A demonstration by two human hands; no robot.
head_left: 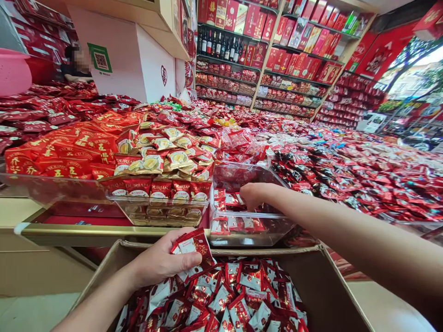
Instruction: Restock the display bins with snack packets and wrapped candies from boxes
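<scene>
My left hand (173,260) holds red-and-white candy packets (195,251) between thumb and fingers, above an open cardboard box (332,286) full of similar wrapped packets (238,309). Reaching forward, my right hand (254,194) is inside a clear plastic bin (249,240), its fingers curled down at a few red-and-white packets (221,226) standing in rows. Whether those fingers grip a packet is hidden. The right part of the bin is bare.
Left of the bin, another clear bin (138,210) is heaped with durian packets (166,161). Red candy bags (76,147) lie farther left. Piles of packets (346,175) cover the right side. A person (78,67) is at the back left, near a white pillar (114,50).
</scene>
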